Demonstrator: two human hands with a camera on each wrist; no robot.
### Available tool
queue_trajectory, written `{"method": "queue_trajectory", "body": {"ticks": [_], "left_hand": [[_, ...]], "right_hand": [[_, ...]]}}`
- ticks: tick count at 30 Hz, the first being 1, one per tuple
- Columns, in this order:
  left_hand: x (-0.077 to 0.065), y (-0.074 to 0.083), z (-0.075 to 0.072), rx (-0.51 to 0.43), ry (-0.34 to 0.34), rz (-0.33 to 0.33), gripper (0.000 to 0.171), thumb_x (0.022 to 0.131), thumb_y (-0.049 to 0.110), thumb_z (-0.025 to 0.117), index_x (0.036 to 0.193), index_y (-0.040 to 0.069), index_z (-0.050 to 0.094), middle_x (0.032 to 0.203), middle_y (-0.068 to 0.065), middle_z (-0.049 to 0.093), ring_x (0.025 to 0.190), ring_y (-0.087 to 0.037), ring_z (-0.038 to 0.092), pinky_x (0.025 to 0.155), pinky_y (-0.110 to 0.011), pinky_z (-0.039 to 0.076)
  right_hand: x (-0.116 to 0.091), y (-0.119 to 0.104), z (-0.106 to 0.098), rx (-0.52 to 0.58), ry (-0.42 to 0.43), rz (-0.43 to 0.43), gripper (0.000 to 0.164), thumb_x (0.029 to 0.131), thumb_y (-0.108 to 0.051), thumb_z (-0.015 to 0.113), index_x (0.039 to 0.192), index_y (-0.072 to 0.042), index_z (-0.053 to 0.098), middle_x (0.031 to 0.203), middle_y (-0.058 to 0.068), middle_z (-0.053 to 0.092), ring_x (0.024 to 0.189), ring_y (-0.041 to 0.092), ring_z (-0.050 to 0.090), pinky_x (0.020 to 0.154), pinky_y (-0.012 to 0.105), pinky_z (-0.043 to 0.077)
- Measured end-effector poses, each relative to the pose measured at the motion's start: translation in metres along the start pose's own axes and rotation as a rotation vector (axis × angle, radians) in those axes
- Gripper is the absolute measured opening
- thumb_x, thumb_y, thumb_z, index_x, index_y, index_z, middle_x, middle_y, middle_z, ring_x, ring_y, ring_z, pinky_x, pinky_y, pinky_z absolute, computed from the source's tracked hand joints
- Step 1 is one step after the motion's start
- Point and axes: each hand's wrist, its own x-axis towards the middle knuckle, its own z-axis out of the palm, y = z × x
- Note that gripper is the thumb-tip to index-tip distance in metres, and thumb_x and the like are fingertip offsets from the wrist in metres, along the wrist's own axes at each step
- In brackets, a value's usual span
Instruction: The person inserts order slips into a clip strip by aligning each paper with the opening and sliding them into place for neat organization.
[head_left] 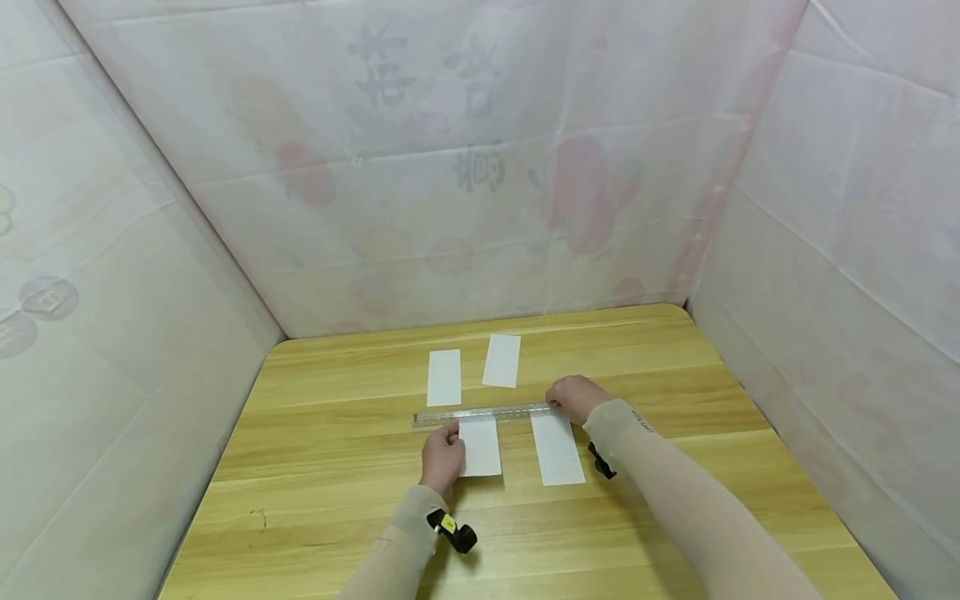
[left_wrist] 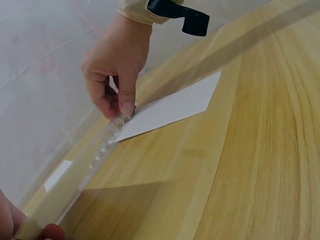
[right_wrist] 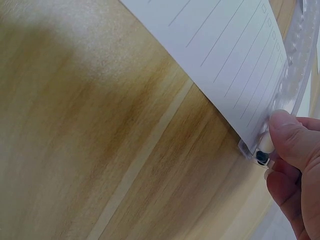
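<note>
A clear plastic binding strip [head_left: 480,414] with small rings along it lies crosswise on the table. My right hand [head_left: 577,398] pinches its right end between thumb and fingers, seen closely in the right wrist view. One lined white sheet [right_wrist: 225,55] runs up against the strip at that end, its upper edge along the rings. At the strip's left part, my left hand [head_left: 442,457] pinches a second white sheet [head_left: 480,450] by its left edge, near the upper corner. Only a few left fingers [left_wrist: 52,232] show low in the left wrist view.
Beyond the strip, two more white sheets lie flat: one at left [head_left: 444,377], one at right [head_left: 502,360]. The wooden table [head_left: 315,467] is bounded by pale printed cloth walls [head_left: 420,217] behind and at both sides.
</note>
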Motion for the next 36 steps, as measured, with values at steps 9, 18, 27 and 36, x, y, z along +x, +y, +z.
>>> {"method": "queue_trajectory", "body": {"ticks": [9,18,27,36], "left_hand": [[-0.0007,-0.0003,0.0017,0.009,0.009,0.015,0.040,0.092,-0.003,0.049,0.131,-0.006,0.054,0.125,-0.020,0.057,0.117,-0.030,0.051,0.092,-0.043,0.046],[0.0008,-0.0018,0.0046,0.004,0.004,0.025,0.040,0.091,-0.002,0.049,0.131,-0.006,0.055,0.124,-0.019,0.058,0.115,-0.029,0.052,0.092,-0.042,0.046],[-0.0012,-0.0012,0.0053,0.022,0.008,0.038,0.039,0.091,-0.003,0.049,0.129,-0.008,0.055,0.119,-0.019,0.060,0.111,-0.028,0.054,0.089,-0.041,0.048],[-0.0026,0.0012,0.0051,0.028,-0.009,0.042,0.038,0.092,-0.002,0.050,0.130,-0.006,0.055,0.120,-0.017,0.060,0.109,-0.025,0.053,0.088,-0.039,0.048]], "right_hand": [[-0.0002,0.0011,0.0011,0.007,-0.008,0.001,0.025,0.086,-0.004,0.070,0.066,-0.015,0.060,0.062,-0.011,0.047,0.058,0.007,0.035,0.055,0.025,0.034],[0.0002,0.0022,0.0019,-0.001,-0.006,0.001,0.024,0.086,-0.004,0.070,0.066,-0.015,0.061,0.060,-0.011,0.045,0.058,0.007,0.034,0.056,0.025,0.033],[0.0005,0.0006,0.0009,0.005,-0.016,0.004,0.023,0.085,-0.005,0.071,0.067,-0.016,0.062,0.063,-0.011,0.050,0.058,0.007,0.037,0.056,0.025,0.035],[0.0003,0.0003,0.0015,0.005,-0.001,-0.009,0.024,0.086,-0.004,0.070,0.066,-0.014,0.061,0.061,-0.011,0.045,0.057,0.006,0.034,0.055,0.024,0.033]]}}
